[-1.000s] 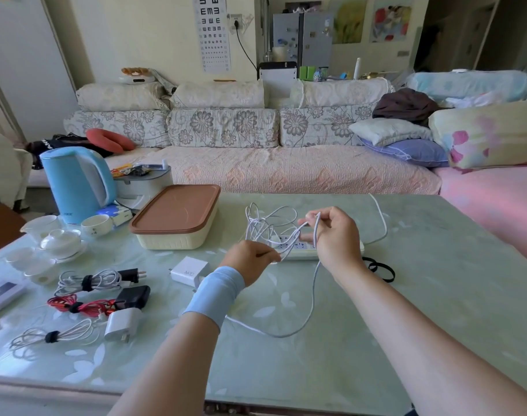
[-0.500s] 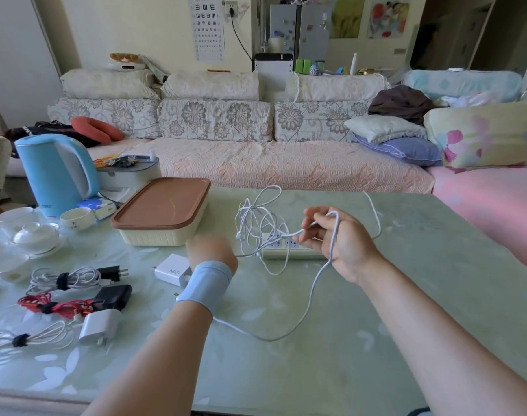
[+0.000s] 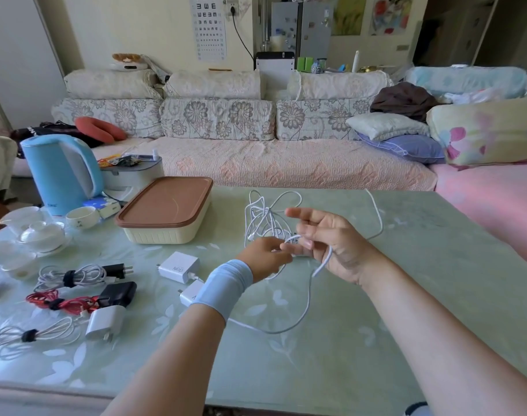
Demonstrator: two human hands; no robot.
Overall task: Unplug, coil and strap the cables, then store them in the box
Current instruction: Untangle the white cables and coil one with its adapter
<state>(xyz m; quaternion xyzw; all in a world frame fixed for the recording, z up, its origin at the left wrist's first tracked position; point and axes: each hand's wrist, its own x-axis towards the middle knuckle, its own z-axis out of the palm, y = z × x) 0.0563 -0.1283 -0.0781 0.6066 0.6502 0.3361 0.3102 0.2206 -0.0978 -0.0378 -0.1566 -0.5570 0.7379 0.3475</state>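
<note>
Big green bench (image 3: pixel 376 340) first, filling most of the view. Next the box (image 3: pixel 166 217) with its brown lid shut, toward the far left part of the bench, near the blue kettle (image 3: pixel 61 172). Then three tied cable bundles (image 3: pixel 73 277) with their chargers by the near left edge, done but not yet in the box. Then the loose white cable (image 3: pixel 308 298), near the middle of the bench: a messy tangle by the far edge, one long bend drooping toward the near edge.

Left hand (image 3: pixel 263 258): grip narrow, pinching the white cable. Right hand (image 3: pixel 334 244): fingers spread wide, cable lying across the palm, not squeezed.

Probably soft, light and floppy, so easy to lift but quick to slip and knot. Best to pinch near one end, not in the tangle, and wind loops around the open hand. Gentle pulling, or knots may get tighter. Strap last, around the middle of the loops.
</note>
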